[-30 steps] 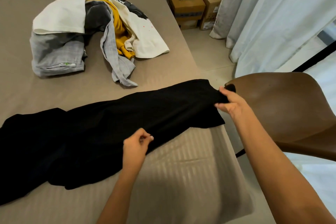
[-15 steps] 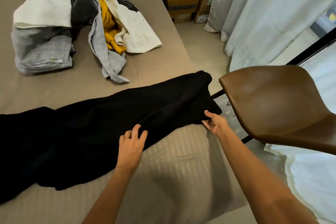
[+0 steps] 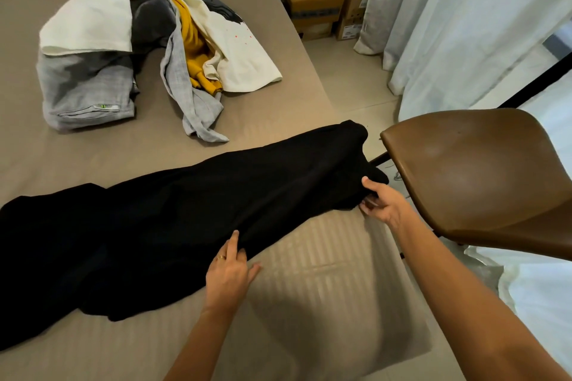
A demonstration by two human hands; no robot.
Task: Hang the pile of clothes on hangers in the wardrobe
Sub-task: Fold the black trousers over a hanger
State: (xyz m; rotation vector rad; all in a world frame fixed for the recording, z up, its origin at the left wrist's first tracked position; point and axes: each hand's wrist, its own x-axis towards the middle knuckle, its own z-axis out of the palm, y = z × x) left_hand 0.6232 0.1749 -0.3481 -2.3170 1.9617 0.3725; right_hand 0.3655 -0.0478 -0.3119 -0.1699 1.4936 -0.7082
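On the bed: black garment held at its right end

Across the near half of the bed (image 3: 93, 161) the black garment (image 3: 192, 219) lies spread out, its long axis running from the lower left up to the right corner of the mattress. The right hand (image 3: 382, 202) is at that far right end, thumb on top and fingers underneath, pinching the cloth just where it meets the bed's edge beside the brown chair (image 3: 479, 182). The left hand (image 3: 230, 271) rests flat on the near hem about midway along, one finger stretched onto the fabric and the thumb splayed on the sheet; it holds nothing. So the right hand has the end and the left only steadies the middle, while the bulk of the cloth trails away to the left, beyond either hand. Lifting it probably calls for the left hand to take a grip further along. The pile of clothes (image 3: 145, 49) waits well apart, further up the bed; no hanger or wardrobe is in view
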